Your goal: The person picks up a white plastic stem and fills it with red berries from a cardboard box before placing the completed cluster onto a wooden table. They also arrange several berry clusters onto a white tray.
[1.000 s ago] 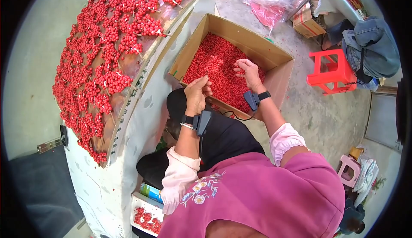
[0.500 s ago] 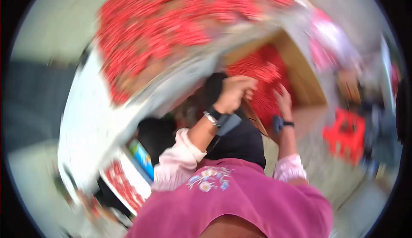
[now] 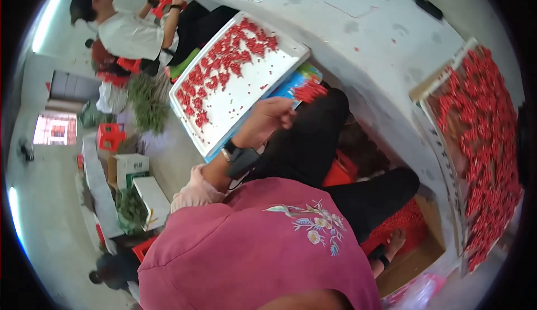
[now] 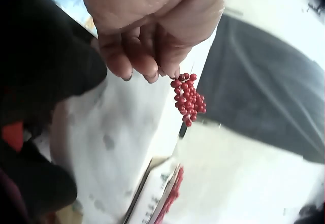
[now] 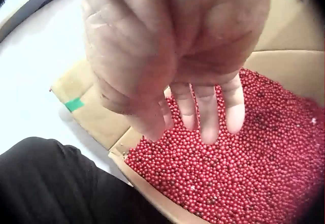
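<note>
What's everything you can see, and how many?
Tray: one, white, head view's upper middle
Tray sprigs: many, red, in the tray
Held sprig: one, red, pinched by the left hand
Box: one, brown, at the right hand
Loose berries: countless, red, in the box
Table: one, white, head view's upper right
More sprigs: many, red, head view's right edge
Greenery: some, green, head view's left
Stools: at least two, red, background
Other people: at least three, one in white, background
Top: one, pink, worn
Trousers: one pair, black, worn
Left hand: one, bare, near the tray
Right hand: one, bare, over the box

Right hand [image 5: 175, 51] over red berries [image 5: 228, 168]
</note>
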